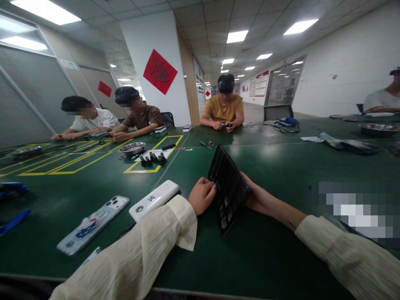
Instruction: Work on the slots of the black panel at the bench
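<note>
A flat black case [228, 183] with a grid of darker patches on its face stands tilted on edge above the table in front of me. My right hand [254, 196] grips it from the right side, the fingers partly hidden behind it. At its left face, my left hand [202, 195] is closed in a pinch, with a small bluish bit showing at the fingertips; what it is I cannot make out. Left of my hands lie a white power bank [154, 200] marked 26 and a phone in a cartoon-printed case [93, 225].
On the green table [281, 175] are a metal bowl [131, 148], several black cylindrical parts [153, 159], a glove [346, 145] and a second bowl [379, 129]. Blue-handled tools [14, 221] lie far left. Several people, one in a yellow shirt [223, 110], sit around the table.
</note>
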Motion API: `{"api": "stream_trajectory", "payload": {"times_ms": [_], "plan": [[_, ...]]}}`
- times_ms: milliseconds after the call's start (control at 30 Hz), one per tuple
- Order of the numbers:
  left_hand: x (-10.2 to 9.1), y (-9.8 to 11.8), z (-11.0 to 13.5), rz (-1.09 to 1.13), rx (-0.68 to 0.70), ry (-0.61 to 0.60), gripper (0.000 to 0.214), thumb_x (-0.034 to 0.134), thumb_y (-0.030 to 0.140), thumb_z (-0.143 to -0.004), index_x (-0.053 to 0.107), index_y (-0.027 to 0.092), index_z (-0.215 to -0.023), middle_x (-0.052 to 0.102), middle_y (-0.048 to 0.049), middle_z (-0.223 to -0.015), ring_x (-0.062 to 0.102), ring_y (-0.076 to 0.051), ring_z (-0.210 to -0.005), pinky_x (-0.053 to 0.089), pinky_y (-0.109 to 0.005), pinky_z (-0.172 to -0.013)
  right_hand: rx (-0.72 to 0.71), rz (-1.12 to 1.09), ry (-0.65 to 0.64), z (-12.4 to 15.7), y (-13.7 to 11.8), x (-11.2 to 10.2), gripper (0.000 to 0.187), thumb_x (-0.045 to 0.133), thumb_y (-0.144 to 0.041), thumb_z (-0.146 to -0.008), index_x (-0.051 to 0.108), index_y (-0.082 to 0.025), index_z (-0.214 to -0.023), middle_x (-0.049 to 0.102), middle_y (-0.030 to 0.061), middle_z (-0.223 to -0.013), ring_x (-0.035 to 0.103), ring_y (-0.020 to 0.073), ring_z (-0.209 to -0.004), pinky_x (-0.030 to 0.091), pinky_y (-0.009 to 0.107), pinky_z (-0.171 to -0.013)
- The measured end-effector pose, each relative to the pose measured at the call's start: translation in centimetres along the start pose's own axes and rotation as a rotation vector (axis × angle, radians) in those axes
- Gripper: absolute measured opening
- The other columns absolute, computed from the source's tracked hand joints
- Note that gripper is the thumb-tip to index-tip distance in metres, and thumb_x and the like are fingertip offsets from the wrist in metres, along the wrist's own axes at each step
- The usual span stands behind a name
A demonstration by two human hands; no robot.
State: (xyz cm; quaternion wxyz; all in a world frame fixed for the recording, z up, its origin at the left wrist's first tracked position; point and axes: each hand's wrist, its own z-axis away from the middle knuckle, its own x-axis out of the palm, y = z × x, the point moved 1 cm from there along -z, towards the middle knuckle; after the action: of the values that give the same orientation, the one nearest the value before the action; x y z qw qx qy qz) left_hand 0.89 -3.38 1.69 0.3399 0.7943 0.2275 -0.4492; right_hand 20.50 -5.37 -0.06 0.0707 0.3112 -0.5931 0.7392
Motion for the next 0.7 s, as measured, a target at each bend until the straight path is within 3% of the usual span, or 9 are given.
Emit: {"api": "stream_trajectory", "payload": {"times_ms": [200,700], "plan": [[0.17,-0.05,0.01,-0.006,-0.017,-0.027,0.04,0.019,0.034,-0.089,0.045,0.019,-0.062,0.047,-0.0022,-0.062,0.047,-0.016,-0.065,0.038,-0.029,-0.063,-0.003,0.011,0.026,0.14,-0.03,0.3,0.055,0.052,-0.027,-0.078,0.03,-0.037,-0.127,0.059,-0.0014,-0.083,0.058,0.0152,-0.066,0.048,0.03,-0.057],[0.07,0.03,0.01,-0.072,0.025,0.017,0.041,0.021,0.031,-0.089,0.048,0.018,-0.062,0.052,-0.0041,-0.066,0.05,-0.016,-0.071,0.038,-0.029,-0.069,0.011,0.025,0.019,-0.13,0.07,-0.11,0.055,0.052,-0.03,-0.078,0.029,-0.037,-0.128,0.059,0.0015,-0.098,0.06,0.0173,-0.074,0.049,0.032,-0.057]]}}
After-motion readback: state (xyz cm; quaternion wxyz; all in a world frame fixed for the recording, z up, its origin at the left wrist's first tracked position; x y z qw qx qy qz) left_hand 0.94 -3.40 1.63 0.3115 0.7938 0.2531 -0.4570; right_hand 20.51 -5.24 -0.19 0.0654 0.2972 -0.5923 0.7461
